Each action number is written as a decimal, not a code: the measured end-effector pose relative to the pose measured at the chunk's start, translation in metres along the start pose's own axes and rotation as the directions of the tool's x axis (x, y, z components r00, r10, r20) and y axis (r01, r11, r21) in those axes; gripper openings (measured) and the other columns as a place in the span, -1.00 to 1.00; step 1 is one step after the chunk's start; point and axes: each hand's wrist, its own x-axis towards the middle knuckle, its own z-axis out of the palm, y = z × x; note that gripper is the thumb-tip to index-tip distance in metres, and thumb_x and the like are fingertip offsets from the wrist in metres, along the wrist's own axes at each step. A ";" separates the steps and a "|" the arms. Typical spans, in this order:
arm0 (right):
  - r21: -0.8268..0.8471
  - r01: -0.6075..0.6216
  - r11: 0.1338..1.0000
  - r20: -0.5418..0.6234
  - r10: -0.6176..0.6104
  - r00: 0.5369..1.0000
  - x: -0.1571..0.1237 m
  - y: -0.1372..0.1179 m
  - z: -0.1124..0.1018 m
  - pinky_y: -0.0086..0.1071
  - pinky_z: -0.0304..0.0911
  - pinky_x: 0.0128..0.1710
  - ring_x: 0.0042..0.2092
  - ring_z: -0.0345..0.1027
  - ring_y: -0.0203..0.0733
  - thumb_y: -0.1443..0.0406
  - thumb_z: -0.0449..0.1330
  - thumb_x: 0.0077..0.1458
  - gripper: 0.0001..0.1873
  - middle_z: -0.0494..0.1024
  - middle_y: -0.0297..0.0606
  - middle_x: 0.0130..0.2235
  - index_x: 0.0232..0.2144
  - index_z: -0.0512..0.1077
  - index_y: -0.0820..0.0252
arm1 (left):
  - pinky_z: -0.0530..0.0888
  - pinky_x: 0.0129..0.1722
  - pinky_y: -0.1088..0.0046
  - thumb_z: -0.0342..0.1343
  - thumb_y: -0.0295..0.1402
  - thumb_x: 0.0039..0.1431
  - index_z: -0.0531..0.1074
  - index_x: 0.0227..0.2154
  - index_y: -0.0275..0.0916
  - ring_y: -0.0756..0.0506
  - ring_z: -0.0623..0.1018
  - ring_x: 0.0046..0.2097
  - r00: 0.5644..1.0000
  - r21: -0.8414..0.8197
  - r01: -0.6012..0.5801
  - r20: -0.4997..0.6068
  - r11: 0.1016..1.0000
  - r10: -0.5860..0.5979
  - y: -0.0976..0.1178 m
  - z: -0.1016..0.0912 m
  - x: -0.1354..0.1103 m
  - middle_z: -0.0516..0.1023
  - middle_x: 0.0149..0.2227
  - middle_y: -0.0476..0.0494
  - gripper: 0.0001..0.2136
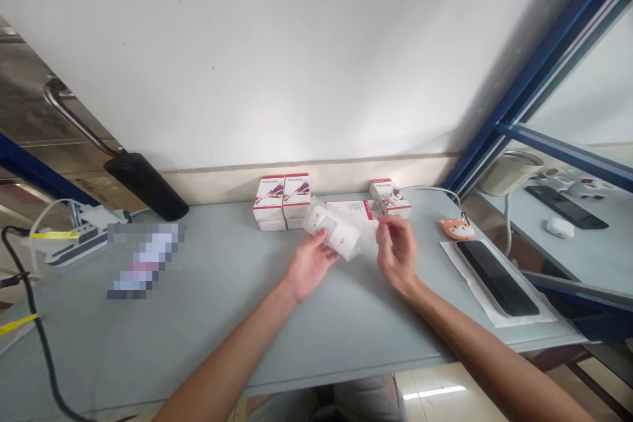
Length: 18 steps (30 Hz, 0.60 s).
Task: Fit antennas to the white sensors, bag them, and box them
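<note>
My left hand [312, 262] is closed around a white plastic device [341, 237] with a rounded window at one end, which is inside a clear plastic bag [364, 237]. Thumb on top, it holds the device tilted above the table. On the other side, my right hand [397, 247] pinches the loose end of the bag between thumb and fingers. Just behind the device lies a red and white printed box [353, 210], partly covered by it. Two upright boxes [283, 201] of like print stand side by side to the left, and another box [390, 198] is at the right.
On the right, a dark-screened phone [497, 277] rests on white paper [546, 316] near an orange animal-faced case [457, 229]. A power strip [79, 244], black cable [37, 316] and pixelated object [146, 260] are on the left. A black padded bar [146, 184] leans over the back left.
</note>
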 end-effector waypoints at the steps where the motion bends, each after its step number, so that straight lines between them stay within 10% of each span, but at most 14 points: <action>1: 0.024 -0.014 1.000 0.008 0.014 1.000 0.000 0.000 0.000 -0.18 0.40 -0.18 -0.19 0.44 -0.09 0.00 0.03 0.44 -0.69 0.49 -0.17 -0.12 0.02 0.35 0.01 | 0.52 0.23 0.14 0.33 -0.27 0.27 0.55 0.05 -0.17 -0.21 0.61 0.16 1.000 -0.028 0.023 -0.003 0.999 -0.023 -0.001 0.001 -0.001 0.62 0.17 -0.22 -0.68; 8: 0.173 -0.493 0.853 0.475 0.366 0.800 -0.001 -0.011 0.008 -0.39 0.23 -0.53 -0.49 0.33 -0.31 -0.07 0.26 0.28 -0.50 0.50 -0.40 -0.25 0.05 0.20 0.00 | 0.51 0.27 0.23 0.31 -0.40 0.27 0.53 0.14 -0.21 -0.19 0.55 0.26 0.999 -0.124 0.012 -0.035 0.992 -0.016 -0.003 0.004 -0.002 0.62 0.18 -0.19 -0.62; 18: 0.309 -0.262 0.914 0.131 0.232 0.964 0.015 -0.021 -0.009 -0.35 0.23 -0.53 -0.50 0.24 -0.32 0.02 0.21 0.35 -0.72 0.39 -0.41 -0.31 -0.05 0.30 -0.03 | 0.43 0.37 0.12 0.27 -0.47 0.28 0.52 0.15 -0.20 -0.24 0.43 0.38 0.995 -0.131 -0.040 -0.094 0.991 0.028 0.007 0.007 -0.001 0.59 0.24 -0.19 -0.62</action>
